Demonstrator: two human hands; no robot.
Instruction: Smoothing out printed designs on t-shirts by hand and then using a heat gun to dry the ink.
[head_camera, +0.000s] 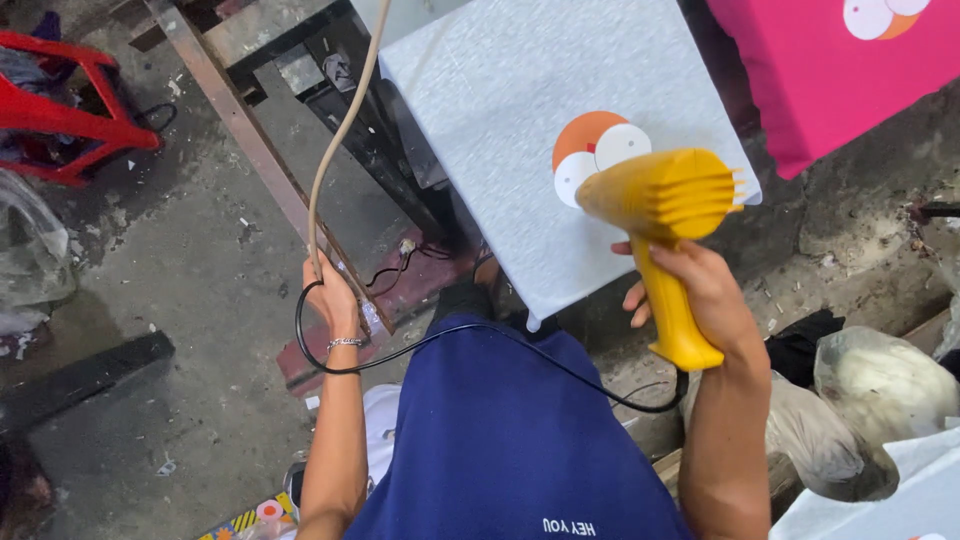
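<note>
Yellow plastic filled our right hand (700, 295): we gripped the handle of a yellow heat gun (665, 225) with the fingers wrapped around it, its ribbed barrel pointing away from us. Just beyond the barrel lay a pale grey shirt (500, 100) stretched flat over a board, and on it a round printed design (592, 150) of one orange disc and two white ones, partly hidden behind the gun. Farther out from that hand, up and to its right, a pink shirt (830, 90) carried a similar round print of white and orange.

From the butt of the handle a black cord (480, 335) ran across our blue shirt (500, 440) to our left hand (330, 295). That hand was closed around a beige cable (340, 130) that rose straight up from it, and the black cord looped around the wrist just below the hand, near a thin bracelet (343, 343).

Below our right hand, near the elbow, sat clear plastic bags (880, 385) stuffed with pale material. Far to the outside of our left hand a red plastic frame (70, 100) stood on the concrete floor (180, 300), with another clear bag (30, 250) near it.
</note>
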